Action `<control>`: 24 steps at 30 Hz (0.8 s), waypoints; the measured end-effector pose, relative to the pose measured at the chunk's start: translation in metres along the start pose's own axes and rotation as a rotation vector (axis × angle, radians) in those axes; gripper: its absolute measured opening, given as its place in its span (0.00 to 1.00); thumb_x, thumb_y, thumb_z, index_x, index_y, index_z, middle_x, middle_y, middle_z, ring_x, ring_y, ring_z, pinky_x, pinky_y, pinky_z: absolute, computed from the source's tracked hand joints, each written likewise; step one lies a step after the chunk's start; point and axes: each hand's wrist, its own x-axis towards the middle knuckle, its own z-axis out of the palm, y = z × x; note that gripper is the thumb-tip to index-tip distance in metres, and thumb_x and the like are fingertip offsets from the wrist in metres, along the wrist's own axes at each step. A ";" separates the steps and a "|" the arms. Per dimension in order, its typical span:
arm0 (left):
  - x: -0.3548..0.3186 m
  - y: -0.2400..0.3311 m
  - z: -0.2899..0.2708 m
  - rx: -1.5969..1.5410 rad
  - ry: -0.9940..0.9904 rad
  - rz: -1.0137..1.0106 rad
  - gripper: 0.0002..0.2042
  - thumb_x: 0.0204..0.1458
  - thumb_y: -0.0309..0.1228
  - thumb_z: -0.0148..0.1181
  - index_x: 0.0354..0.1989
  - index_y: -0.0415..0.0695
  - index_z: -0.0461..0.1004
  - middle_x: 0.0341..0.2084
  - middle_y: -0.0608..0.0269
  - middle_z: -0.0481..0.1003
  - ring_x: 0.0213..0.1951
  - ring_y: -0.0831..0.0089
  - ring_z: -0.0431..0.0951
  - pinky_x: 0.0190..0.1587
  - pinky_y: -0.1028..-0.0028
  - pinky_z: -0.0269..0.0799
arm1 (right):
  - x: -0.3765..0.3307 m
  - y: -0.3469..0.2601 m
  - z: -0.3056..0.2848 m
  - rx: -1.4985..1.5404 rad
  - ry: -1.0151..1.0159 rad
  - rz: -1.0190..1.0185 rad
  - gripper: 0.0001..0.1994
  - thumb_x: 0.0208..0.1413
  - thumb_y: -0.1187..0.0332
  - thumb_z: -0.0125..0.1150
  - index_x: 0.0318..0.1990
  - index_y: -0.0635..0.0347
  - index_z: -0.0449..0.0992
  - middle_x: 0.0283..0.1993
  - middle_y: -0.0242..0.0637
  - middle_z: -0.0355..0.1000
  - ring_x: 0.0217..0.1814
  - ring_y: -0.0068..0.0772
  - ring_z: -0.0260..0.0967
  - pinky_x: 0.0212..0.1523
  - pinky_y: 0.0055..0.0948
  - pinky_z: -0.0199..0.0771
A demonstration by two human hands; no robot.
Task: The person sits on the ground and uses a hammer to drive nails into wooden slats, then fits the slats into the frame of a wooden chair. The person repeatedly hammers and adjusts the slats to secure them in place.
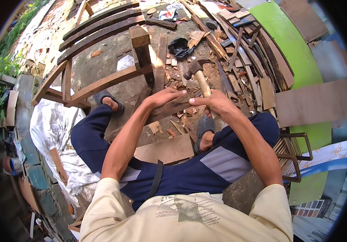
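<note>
My left hand (166, 97) is closed over the top of a short dark wooden board (168, 109), held in front of my knees. In my right hand (218, 105) is a claw hammer (202, 83), gripped by its pale wooden handle with the dark head pointing up and away. The right thumb also presses against the board's right end. Beyond my left hand stands a wooden frame (108, 81) with a thick post (140, 42) and several dark slats (101, 33). The fingers under the board are partly hidden.
A handsaw (227, 88) lies right of the hammer, beside a heap of scrap wood (248, 56). A flat board (166, 149) rests on the ground between my legs. White sacking (54, 129) is at my left, a small slatted wooden rack (291, 153) at my right.
</note>
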 end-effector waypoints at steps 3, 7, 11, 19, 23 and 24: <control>-0.001 -0.007 0.004 0.014 0.201 0.012 0.31 0.62 0.56 0.55 0.51 0.34 0.78 0.39 0.58 0.80 0.40 0.73 0.74 0.46 0.70 0.70 | 0.002 -0.010 0.000 -0.048 0.015 0.067 0.29 0.41 0.48 0.81 0.31 0.67 0.75 0.17 0.30 0.66 0.14 0.20 0.61 0.14 0.22 0.58; -0.004 -0.029 0.000 -0.235 0.293 0.027 0.30 0.64 0.54 0.54 0.54 0.34 0.76 0.43 0.55 0.81 0.47 0.70 0.77 0.52 0.71 0.70 | 0.015 -0.002 0.003 -0.126 0.058 0.029 0.25 0.43 0.52 0.80 0.29 0.64 0.74 0.17 0.30 0.67 0.14 0.20 0.62 0.14 0.23 0.59; -0.020 -0.077 -0.014 -0.325 0.630 -0.009 0.28 0.64 0.51 0.54 0.53 0.33 0.77 0.43 0.54 0.82 0.46 0.67 0.80 0.53 0.68 0.71 | 0.020 0.005 0.002 -0.064 0.113 0.059 0.21 0.45 0.56 0.79 0.30 0.63 0.75 0.18 0.29 0.67 0.14 0.21 0.62 0.14 0.24 0.60; -0.114 -0.211 -0.017 0.174 1.862 -0.927 0.29 0.55 0.49 0.58 0.60 0.43 0.70 0.61 0.54 0.70 0.67 0.58 0.62 0.69 0.48 0.50 | 0.035 0.002 -0.019 -0.169 0.254 0.077 0.24 0.45 0.50 0.77 0.29 0.67 0.79 0.22 0.36 0.73 0.15 0.22 0.63 0.15 0.26 0.60; -0.115 -0.230 -0.001 -0.620 1.925 -1.105 0.34 0.57 0.50 0.57 0.67 0.39 0.62 0.67 0.45 0.62 0.69 0.48 0.60 0.69 0.57 0.56 | 0.032 0.009 -0.054 -0.070 0.401 -0.018 0.26 0.45 0.51 0.77 0.36 0.69 0.79 0.31 0.40 0.77 0.18 0.21 0.63 0.17 0.24 0.61; -0.123 -0.248 0.003 -0.921 1.897 -0.941 0.36 0.57 0.52 0.57 0.68 0.39 0.61 0.68 0.46 0.60 0.69 0.48 0.60 0.70 0.56 0.55 | 0.029 0.004 -0.055 -0.036 0.422 -0.068 0.26 0.45 0.52 0.77 0.37 0.69 0.78 0.32 0.40 0.78 0.18 0.21 0.63 0.17 0.24 0.62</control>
